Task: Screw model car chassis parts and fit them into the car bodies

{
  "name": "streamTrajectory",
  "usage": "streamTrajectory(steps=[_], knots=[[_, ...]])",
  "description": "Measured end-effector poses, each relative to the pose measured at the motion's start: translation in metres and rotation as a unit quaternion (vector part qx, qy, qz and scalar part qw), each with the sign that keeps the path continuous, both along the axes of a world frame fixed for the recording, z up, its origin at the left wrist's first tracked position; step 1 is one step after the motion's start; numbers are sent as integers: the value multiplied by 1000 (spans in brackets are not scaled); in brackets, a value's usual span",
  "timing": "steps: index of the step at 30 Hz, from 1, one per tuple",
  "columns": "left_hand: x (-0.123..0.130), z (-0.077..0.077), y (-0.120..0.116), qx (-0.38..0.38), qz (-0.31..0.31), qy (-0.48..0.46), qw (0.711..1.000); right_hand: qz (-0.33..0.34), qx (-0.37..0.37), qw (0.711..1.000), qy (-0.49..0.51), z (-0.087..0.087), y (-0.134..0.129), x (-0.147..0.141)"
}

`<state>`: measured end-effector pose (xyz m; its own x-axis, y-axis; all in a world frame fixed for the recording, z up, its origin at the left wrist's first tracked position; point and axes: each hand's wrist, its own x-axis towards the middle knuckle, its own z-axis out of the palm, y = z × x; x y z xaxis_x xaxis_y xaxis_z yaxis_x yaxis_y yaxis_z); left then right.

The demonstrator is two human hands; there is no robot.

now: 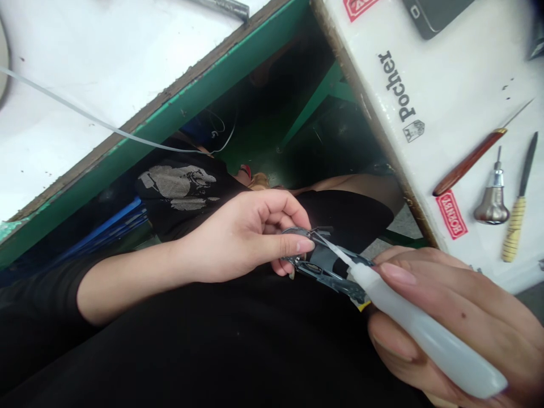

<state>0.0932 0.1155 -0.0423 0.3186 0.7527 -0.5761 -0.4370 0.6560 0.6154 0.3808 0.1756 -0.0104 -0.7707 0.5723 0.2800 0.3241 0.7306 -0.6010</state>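
Observation:
A small dark grey part [325, 263] with thin, open frame pieces is held above the lap. My left hand [255, 229] pinches its left end between thumb and fingers. My right hand [459, 323] is closed around a white-handled tool [429, 328] with a thin pointed tip. That tip reaches over the part, close to my left thumb; whether it touches the part I cannot tell. A bit of yellow shows at the part's right end, beside my right fingers.
On the right table [459, 79] lie a wooden-handled pick [471, 161], a metal-knobbed tool [493, 198], a yellow-handled file [518, 209] and a dark device [437, 14]. A white cable [93, 119] crosses the left table's green edge [187, 99]. Another person's black shirt [182, 187] shows behind.

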Motion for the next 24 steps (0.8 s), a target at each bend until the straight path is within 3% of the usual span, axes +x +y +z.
streamTrajectory(steps=[4, 24], knots=[[0, 0, 0, 4, -1, 5, 1000, 69, -6, 996, -63, 13, 14, -1], [0, 0, 1, 6, -1, 1, 1000, 31, -21, 998, -44, 14, 9, -10]])
